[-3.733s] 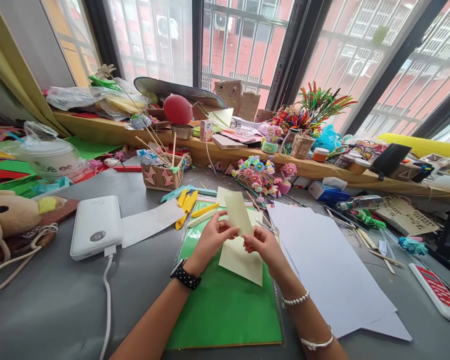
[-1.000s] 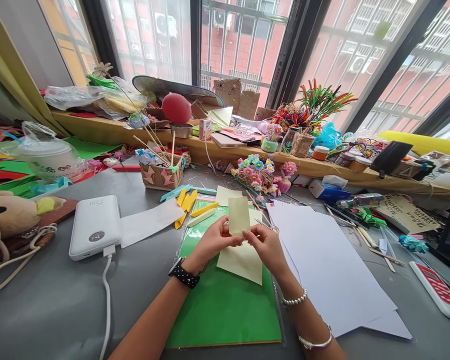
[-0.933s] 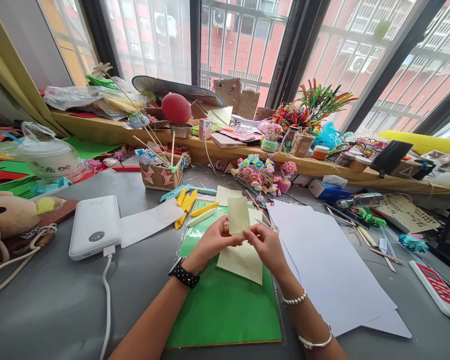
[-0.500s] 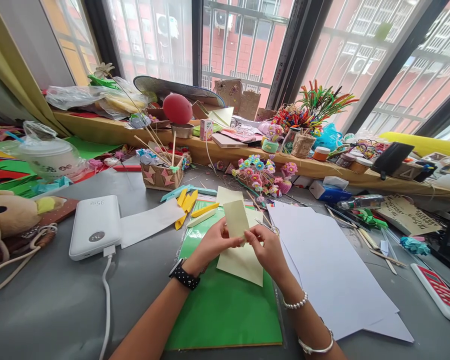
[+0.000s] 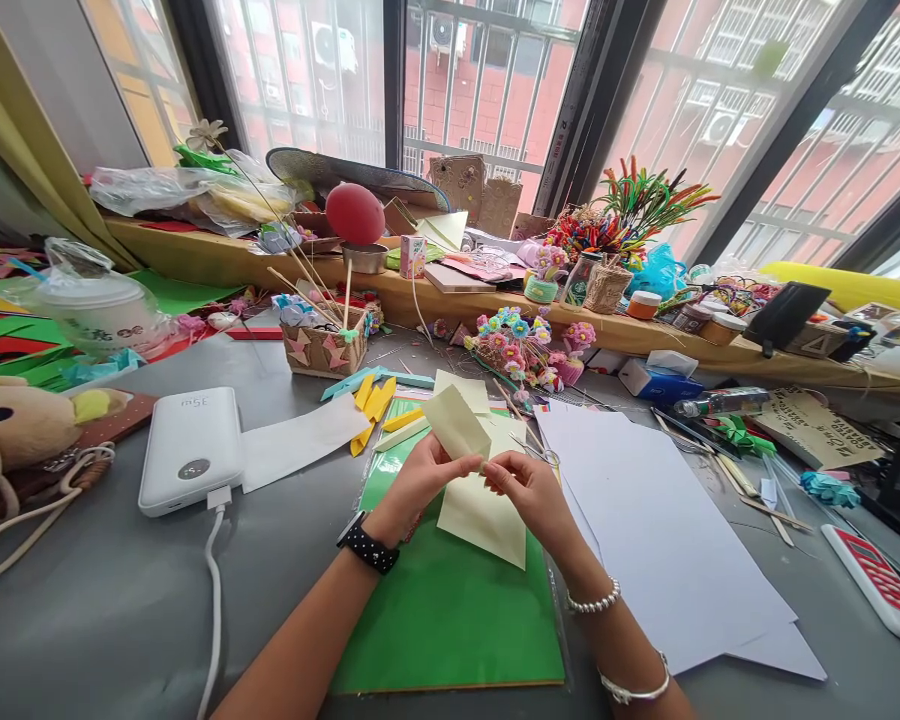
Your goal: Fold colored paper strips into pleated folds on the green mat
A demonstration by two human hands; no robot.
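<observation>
My left hand (image 5: 420, 478) and my right hand (image 5: 529, 488) both pinch the lower end of a small pale yellow paper strip (image 5: 456, 422), held just above the desk and leaning up and to the left. Under my hands lies a larger pale yellow sheet (image 5: 487, 510) on a green sheet (image 5: 450, 610). A black watch sits on my left wrist and bead bracelets on my right.
A white power bank (image 5: 190, 450) with its cable lies at the left. White sheets (image 5: 645, 520) lie to the right, scissors (image 5: 536, 455) beside them. Yellow paper scraps (image 5: 375, 405), a cardboard box of sticks (image 5: 322, 350), paper flowers (image 5: 521, 345) and a cluttered sill stand beyond.
The pale yellow strip stood nearly upright between my fingers; now it tilts to the left. My hands have stayed in about the same place.
</observation>
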